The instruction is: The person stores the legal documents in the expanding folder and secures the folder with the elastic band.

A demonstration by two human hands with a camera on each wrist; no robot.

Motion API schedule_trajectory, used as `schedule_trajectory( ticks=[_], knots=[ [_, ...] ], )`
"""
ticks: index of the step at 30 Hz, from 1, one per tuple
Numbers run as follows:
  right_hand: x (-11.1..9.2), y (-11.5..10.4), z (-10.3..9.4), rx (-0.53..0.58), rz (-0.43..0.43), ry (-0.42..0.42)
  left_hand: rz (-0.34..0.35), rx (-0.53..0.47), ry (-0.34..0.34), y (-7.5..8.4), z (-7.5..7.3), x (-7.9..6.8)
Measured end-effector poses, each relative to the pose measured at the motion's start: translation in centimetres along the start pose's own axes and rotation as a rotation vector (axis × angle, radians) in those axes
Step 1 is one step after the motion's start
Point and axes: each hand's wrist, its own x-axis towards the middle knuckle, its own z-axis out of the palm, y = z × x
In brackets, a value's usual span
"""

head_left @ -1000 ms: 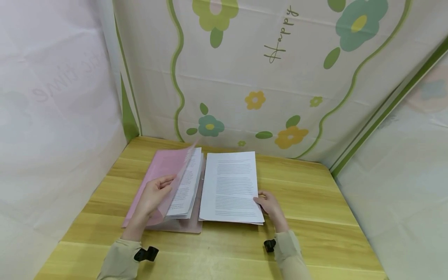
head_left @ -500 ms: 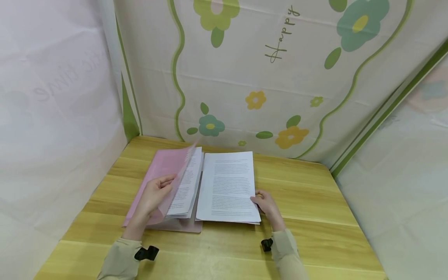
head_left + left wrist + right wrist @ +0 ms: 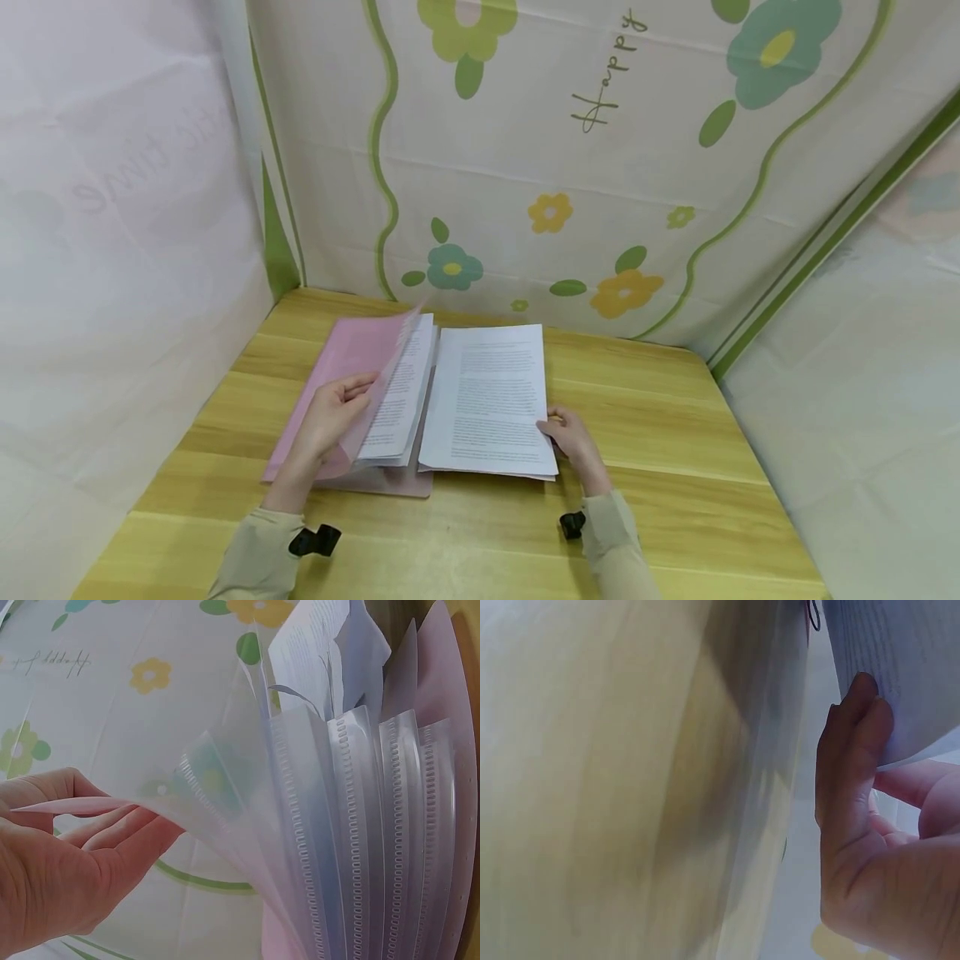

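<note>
A pink folder (image 3: 352, 346) lies propped open on the left of the table, its front cover raised. My left hand (image 3: 333, 417) pinches the edge of that cover, with the thumb on one side and fingers on the other. Clear sleeves (image 3: 360, 825) with perforated edges fan out beside it in the left wrist view, and printed pages (image 3: 397, 400) show inside. Right of these, a stack of printed sheets (image 3: 487, 400) overlaps the folder's right part. My right hand (image 3: 570, 435) grips the stack's right edge; in the right wrist view several fingers (image 3: 855, 750) lie against the paper.
The wooden table (image 3: 645, 517) extends around the folder and sheets. A white cloth wall (image 3: 487, 158) with flower prints stands right behind, and more cloth hangs at the left and right sides. A black wrist camera (image 3: 315, 542) sits on the left sleeve.
The stack of sheets has shifted slightly left, over the folder's right part, with my right hand moving along. My left hand has kept its hold on the cover and stays in place.
</note>
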Motion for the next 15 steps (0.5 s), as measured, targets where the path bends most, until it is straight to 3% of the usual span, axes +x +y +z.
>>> schedule_trajectory(
  ticks=[15],
  knots=[
    [0.24,-0.29,0.36,0.007,0.009,0.011,0.012,0.013,-0.001,-0.21,0.19,0.21]
  ],
)
